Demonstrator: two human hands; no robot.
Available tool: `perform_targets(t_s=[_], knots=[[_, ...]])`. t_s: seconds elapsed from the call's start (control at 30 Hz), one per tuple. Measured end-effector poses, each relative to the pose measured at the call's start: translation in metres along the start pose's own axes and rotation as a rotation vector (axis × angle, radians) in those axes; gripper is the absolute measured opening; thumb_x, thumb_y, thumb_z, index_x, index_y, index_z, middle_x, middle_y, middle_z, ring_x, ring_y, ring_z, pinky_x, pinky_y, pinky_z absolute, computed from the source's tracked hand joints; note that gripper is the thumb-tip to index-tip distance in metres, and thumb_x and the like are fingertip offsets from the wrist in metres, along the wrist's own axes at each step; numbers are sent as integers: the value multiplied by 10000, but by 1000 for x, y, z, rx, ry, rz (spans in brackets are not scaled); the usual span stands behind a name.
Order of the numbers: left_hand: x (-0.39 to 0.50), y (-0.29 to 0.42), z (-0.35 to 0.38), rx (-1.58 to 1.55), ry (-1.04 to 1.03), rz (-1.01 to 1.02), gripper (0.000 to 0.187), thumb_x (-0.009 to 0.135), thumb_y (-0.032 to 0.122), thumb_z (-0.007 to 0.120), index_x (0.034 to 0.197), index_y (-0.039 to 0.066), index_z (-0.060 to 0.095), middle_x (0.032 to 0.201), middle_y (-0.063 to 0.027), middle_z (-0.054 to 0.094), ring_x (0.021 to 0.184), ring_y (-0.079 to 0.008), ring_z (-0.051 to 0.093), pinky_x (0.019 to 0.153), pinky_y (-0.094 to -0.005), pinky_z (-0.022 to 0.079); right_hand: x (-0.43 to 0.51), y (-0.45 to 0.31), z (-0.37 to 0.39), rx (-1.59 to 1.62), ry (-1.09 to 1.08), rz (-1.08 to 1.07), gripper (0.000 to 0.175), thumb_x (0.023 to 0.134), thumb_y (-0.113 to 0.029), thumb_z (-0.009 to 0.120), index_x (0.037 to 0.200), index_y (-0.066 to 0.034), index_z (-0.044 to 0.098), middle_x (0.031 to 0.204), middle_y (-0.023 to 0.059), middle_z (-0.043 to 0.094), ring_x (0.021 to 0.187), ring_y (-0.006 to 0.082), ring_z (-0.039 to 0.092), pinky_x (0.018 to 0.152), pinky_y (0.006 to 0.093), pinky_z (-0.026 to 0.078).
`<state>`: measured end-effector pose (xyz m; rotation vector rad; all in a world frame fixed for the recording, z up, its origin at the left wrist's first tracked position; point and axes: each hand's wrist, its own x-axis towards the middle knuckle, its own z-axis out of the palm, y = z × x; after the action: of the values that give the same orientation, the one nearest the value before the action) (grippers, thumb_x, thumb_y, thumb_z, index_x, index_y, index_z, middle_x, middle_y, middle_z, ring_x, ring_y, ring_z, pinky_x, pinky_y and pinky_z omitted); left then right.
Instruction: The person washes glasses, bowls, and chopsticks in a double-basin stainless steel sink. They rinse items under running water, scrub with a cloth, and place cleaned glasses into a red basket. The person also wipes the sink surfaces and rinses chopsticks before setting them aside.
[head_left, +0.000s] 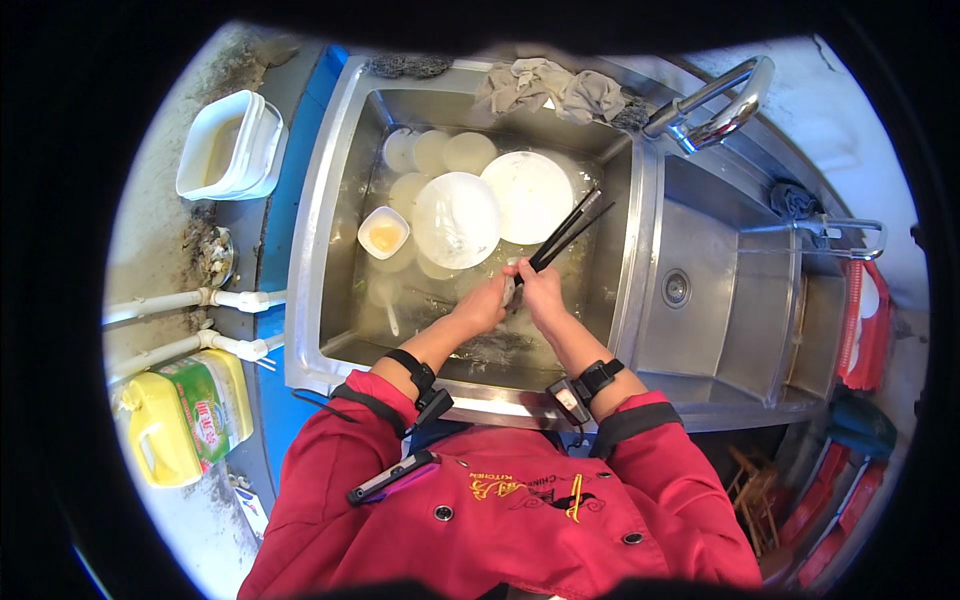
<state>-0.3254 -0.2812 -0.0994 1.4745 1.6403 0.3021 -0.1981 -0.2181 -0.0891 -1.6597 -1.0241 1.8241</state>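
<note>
Black chopsticks (562, 234) in a bundle point up and to the right, held between my two hands over the water of a stainless-steel sink basin (627, 300). Around their lower ends my left hand (487, 301) is closed, with a greyish cloth or scrubber (510, 291) partly hidden in it. My right hand (541, 291) grips the chopsticks just above. Beyond the hands lie a white bowl (456, 220) and a white round plate (528, 196). A small square dish (383, 232) holds yellowish liquid. Several round dishes and a white spoon (392, 319) show through cloudy water.
Crumpled cloths (551, 86) lie on the back rim beside a chrome faucet (712, 112). Another basin with a drain (676, 288) adjoins on the right. At left are a white plastic tub (229, 146), white pipes (247, 301) and a yellow jug (161, 435).
</note>
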Motion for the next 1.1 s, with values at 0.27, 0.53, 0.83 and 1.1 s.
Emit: perform_targets(t_s=[0.27,0.53,0.83,1.1], knots=[[6,-80,1,239,-368,-248,401,786,2,583,1184,-30,546,1214,-245,576,1084,-380,585,907,-429,467,-7,15,-26,-122,-201,43,123,947,-54,487,1043,-21,557,763,33,564,536,100,467,503,276,416],[4,-6,-1,-1488,197,-441,295,849,65,651,1125,6,562,1071,-125,628,937,-261,629,799,-424,529,-31,16,-1,-140,-334,310,149,925,-194,459,898,-71,539,591,-1,446,392,107,351,353,286,267],[33,-65,-47,-1315,623,-524,366,758,40,719,1090,-22,576,980,-114,649,859,-242,637,699,-373,530,-72,23,-47,-580,-414,110,306,963,-346,503,832,-77,567,627,5,498,509,111,435,448,275,333],[-13,-79,-86,-591,394,-393,418,752,30,663,1156,-21,565,1030,-114,662,906,-223,635,784,-344,509,-77,-40,-196,588,19,-187,235,961,-121,473,1142,27,492,827,62,577,668,123,559,586,248,485]])
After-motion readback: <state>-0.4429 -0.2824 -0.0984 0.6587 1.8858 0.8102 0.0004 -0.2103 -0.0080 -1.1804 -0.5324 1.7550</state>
